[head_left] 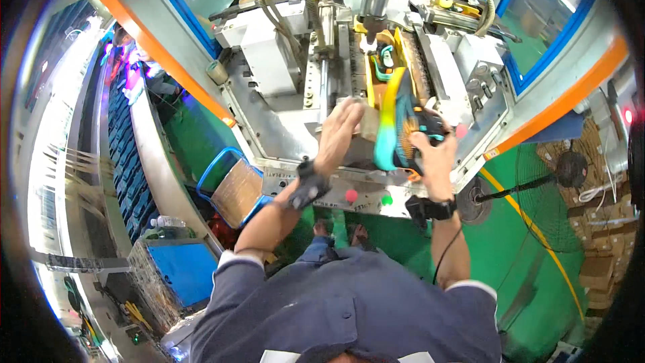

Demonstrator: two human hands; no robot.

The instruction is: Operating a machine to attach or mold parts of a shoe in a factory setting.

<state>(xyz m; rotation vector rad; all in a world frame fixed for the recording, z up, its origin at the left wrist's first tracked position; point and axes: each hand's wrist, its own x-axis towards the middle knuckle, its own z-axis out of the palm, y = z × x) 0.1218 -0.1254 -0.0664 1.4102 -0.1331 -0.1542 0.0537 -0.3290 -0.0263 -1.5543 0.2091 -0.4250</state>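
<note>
The shoe, one only, stands on end in front of the grey machine, sole turned left, its long axis running from near to far, toe toward the machine's clamp. Starting at the left, a blue-framed bin sits on the green floor beside the machine's front panel. Next comes the left hand, fingers spread flat and apart, gripping nothing, its palm just left of the shoe's yellow-to-teal sole and close to touching it. The shoe lies to the right of this hand. Further right, the right hand is clamped on the shoe's dark heel end from the near side, so it is the hand that carries it. Two round buttons, one red and one green, sit on the front panel below the hands. One standing fan is at the far right
</note>
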